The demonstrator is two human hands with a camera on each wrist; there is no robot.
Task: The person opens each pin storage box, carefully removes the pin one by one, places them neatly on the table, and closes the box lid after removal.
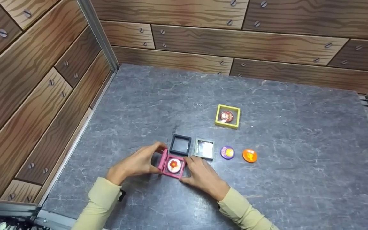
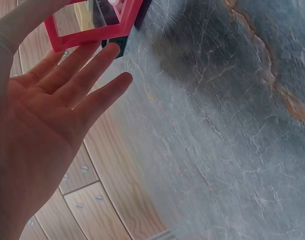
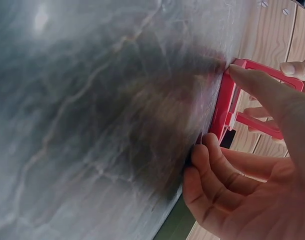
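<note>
A pink square case (image 1: 173, 175) lies on the table with its lid (image 1: 163, 159) raised on the left side; a white round badge with a red flower (image 1: 174, 165) is inside. My left hand (image 1: 141, 160) grips the raised lid between thumb and fingers; the left wrist view shows the palm of that hand (image 2: 52, 110) beside the pink frame (image 2: 87, 36). On the case's right side, my right hand (image 1: 204, 175) holds the base between thumb and fingers. In the right wrist view the right hand (image 3: 257, 165) is at the pink base (image 3: 223, 107).
Behind the pink case are a dark frame (image 1: 171, 147) and a grey-green frame (image 1: 204, 158). A purple badge (image 1: 227, 152) and an orange badge (image 1: 249, 155) lie to the right. Farther back stands a yellow frame (image 1: 227, 126) with a red badge (image 1: 226, 116). Wood-patterned walls (image 1: 184, 41) border the table.
</note>
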